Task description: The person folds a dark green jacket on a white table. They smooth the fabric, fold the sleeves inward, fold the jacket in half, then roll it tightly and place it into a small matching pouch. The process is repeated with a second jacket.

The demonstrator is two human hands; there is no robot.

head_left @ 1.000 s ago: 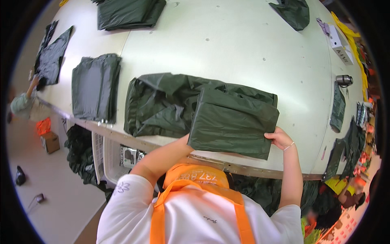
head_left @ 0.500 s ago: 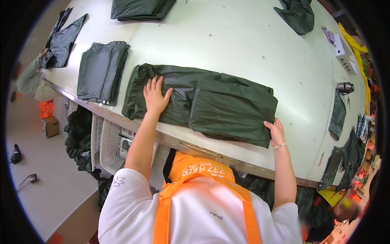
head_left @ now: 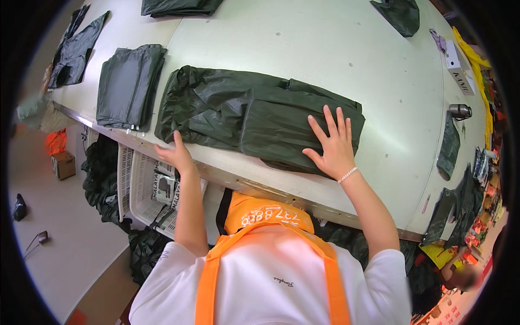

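Observation:
A dark green garment [head_left: 216, 116] of thin, shiny fabric lies folded into a long rectangle along the near edge of the table. Its left end is bunched and creased; the right part looks flatter. My right hand [head_left: 337, 149] rests flat on the right part, fingers spread. Just below the garment's lower left corner is my left hand [head_left: 176, 155], over the table edge, with thumb up and fingers stretched leftward. It appears to hold nothing. A stack of folded dark green garments [head_left: 130, 86] lies to the left.
More dark green pieces lie at the table's far left [head_left: 81, 49], far side [head_left: 181, 6] and far right [head_left: 400, 16]. A flask [head_left: 460, 111] and white box [head_left: 458, 67] stand at the right. White plastic baskets [head_left: 145, 200] sit below the table's near edge. Another person is at the left.
My left hand has come off the garment's left part, down to the table edge. My right hand has moved from the right corner onto the garment's top, its fingers now spread.

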